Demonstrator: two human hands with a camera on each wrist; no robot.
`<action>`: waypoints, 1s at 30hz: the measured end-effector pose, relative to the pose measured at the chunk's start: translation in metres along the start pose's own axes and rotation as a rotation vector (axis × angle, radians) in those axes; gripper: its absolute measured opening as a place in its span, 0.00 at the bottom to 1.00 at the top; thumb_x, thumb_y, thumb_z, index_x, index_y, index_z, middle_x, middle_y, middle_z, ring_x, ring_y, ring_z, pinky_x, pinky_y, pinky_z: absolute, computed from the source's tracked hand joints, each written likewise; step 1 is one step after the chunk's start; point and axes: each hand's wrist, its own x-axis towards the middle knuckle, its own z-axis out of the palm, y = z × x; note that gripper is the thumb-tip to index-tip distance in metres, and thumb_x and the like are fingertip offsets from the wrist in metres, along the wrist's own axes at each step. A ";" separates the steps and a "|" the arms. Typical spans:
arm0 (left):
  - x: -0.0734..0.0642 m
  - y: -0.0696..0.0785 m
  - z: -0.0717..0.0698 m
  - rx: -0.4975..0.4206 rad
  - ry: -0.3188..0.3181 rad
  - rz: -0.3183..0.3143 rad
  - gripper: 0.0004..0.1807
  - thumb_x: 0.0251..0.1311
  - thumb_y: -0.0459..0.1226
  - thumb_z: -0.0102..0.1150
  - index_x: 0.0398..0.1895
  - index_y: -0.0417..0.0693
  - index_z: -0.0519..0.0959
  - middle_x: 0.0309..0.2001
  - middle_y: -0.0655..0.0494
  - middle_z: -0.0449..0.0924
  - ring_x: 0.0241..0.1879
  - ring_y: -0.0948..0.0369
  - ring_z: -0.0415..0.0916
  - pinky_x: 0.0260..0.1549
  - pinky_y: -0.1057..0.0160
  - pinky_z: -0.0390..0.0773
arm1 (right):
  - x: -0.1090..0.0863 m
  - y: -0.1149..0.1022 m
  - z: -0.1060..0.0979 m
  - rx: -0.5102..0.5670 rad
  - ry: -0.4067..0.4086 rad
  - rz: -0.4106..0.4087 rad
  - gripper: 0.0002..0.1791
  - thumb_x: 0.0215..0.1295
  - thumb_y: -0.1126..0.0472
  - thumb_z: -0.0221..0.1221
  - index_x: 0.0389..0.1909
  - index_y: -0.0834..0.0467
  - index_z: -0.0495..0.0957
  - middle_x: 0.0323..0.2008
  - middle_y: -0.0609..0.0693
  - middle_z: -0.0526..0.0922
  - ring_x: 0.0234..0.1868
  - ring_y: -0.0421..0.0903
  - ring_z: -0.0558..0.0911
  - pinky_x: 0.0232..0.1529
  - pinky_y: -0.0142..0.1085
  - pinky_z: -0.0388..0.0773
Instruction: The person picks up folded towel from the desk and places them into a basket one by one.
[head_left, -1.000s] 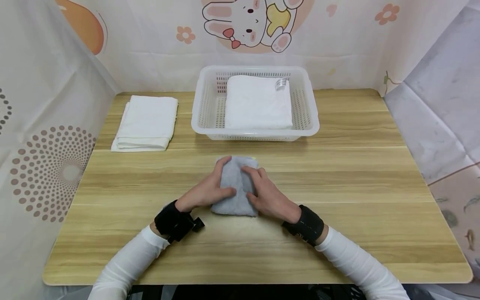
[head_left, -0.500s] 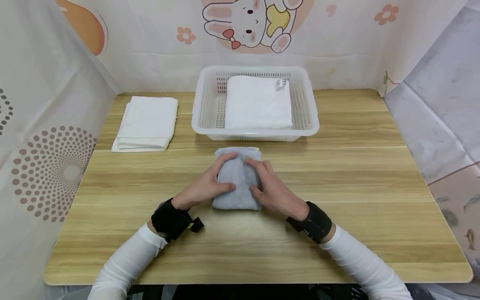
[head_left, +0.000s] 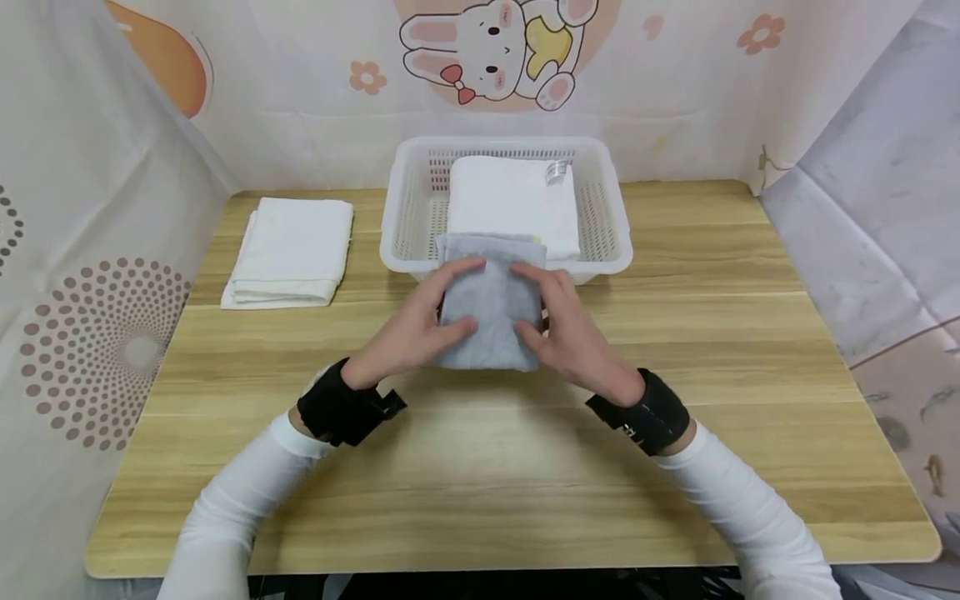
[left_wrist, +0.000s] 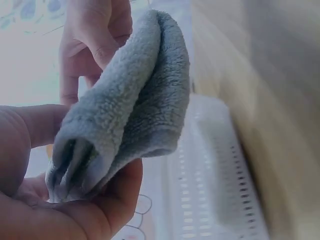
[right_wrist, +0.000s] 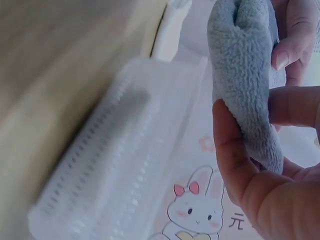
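Observation:
A folded grey towel (head_left: 491, 312) is lifted off the table, its far edge overlapping the front rim of the white basket (head_left: 393, 242) in the head view. My left hand (head_left: 412, 329) grips its left side, thumb on top and fingers underneath, as the left wrist view shows around the towel's folded layers (left_wrist: 120, 100). On the opposite side, my right hand (head_left: 573, 333) pinches the towel (right_wrist: 242, 75) between thumb and fingers. Inside the basket lies a folded white towel (head_left: 510, 196) with a small tag, its front part covered by the grey one.
To the left of the basket, another folded white cloth (head_left: 292, 250) lies on the wooden table (head_left: 480, 492). Printed curtains (head_left: 315, 142) hang behind the table and along both sides.
Both hands have carried the grey towel up and away from me, from the middle of the table to the basket's front rim. The head view has shifted slightly.

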 end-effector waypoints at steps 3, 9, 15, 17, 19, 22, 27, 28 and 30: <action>0.017 0.004 -0.007 0.037 0.010 0.033 0.36 0.63 0.28 0.61 0.74 0.42 0.59 0.69 0.45 0.62 0.60 0.53 0.66 0.55 0.53 0.69 | 0.012 0.002 -0.009 -0.019 0.034 -0.011 0.35 0.60 0.75 0.62 0.69 0.65 0.63 0.49 0.64 0.66 0.42 0.52 0.69 0.35 0.37 0.73; 0.055 0.012 -0.024 0.107 -0.002 0.015 0.38 0.61 0.28 0.62 0.74 0.41 0.58 0.69 0.43 0.62 0.61 0.53 0.66 0.58 0.53 0.68 | 0.038 0.007 -0.028 -0.063 0.095 0.012 0.29 0.61 0.75 0.60 0.65 0.64 0.68 0.51 0.67 0.67 0.45 0.55 0.70 0.35 0.40 0.75; 0.095 0.016 -0.040 0.198 -0.020 -0.066 0.40 0.59 0.28 0.63 0.74 0.41 0.58 0.71 0.45 0.61 0.64 0.56 0.64 0.62 0.57 0.66 | 0.069 0.018 -0.045 -0.097 0.094 0.045 0.23 0.62 0.74 0.56 0.60 0.66 0.73 0.51 0.66 0.70 0.47 0.55 0.68 0.40 0.39 0.69; 0.109 0.016 -0.044 0.235 -0.029 -0.094 0.41 0.58 0.28 0.63 0.74 0.42 0.57 0.71 0.45 0.62 0.64 0.56 0.64 0.63 0.58 0.65 | 0.080 0.023 -0.051 -0.113 0.087 0.056 0.22 0.63 0.74 0.56 0.59 0.67 0.74 0.51 0.66 0.71 0.47 0.55 0.67 0.42 0.40 0.66; 0.122 0.016 -0.046 0.276 -0.036 -0.118 0.41 0.57 0.29 0.63 0.74 0.42 0.57 0.70 0.44 0.63 0.64 0.55 0.64 0.63 0.57 0.65 | 0.090 0.029 -0.055 -0.135 0.076 0.071 0.21 0.62 0.74 0.56 0.58 0.68 0.74 0.50 0.67 0.72 0.47 0.56 0.67 0.44 0.42 0.65; 0.137 0.014 -0.049 0.329 -0.050 -0.158 0.41 0.57 0.30 0.63 0.74 0.42 0.57 0.70 0.44 0.63 0.63 0.54 0.64 0.63 0.57 0.66 | 0.105 0.037 -0.059 -0.163 0.053 0.114 0.21 0.63 0.73 0.55 0.58 0.69 0.74 0.53 0.68 0.75 0.52 0.58 0.69 0.50 0.46 0.67; 0.158 0.002 -0.049 0.322 -0.085 -0.244 0.41 0.59 0.29 0.61 0.75 0.42 0.55 0.71 0.44 0.62 0.61 0.55 0.65 0.61 0.60 0.67 | 0.126 0.053 -0.059 -0.211 -0.008 0.204 0.23 0.61 0.73 0.53 0.59 0.71 0.75 0.57 0.68 0.76 0.58 0.60 0.71 0.57 0.50 0.69; 0.162 -0.001 -0.048 0.308 -0.092 -0.263 0.41 0.59 0.29 0.61 0.75 0.42 0.54 0.71 0.44 0.62 0.61 0.55 0.65 0.60 0.60 0.68 | 0.130 0.056 -0.059 -0.217 -0.024 0.217 0.24 0.60 0.74 0.53 0.59 0.71 0.75 0.57 0.68 0.76 0.58 0.61 0.72 0.57 0.49 0.70; 0.170 -0.007 -0.047 0.285 -0.107 -0.296 0.41 0.60 0.28 0.60 0.75 0.42 0.54 0.70 0.42 0.62 0.60 0.54 0.66 0.59 0.59 0.69 | 0.136 0.062 -0.059 -0.216 -0.066 0.247 0.26 0.57 0.74 0.53 0.60 0.72 0.74 0.58 0.69 0.76 0.56 0.60 0.73 0.54 0.49 0.71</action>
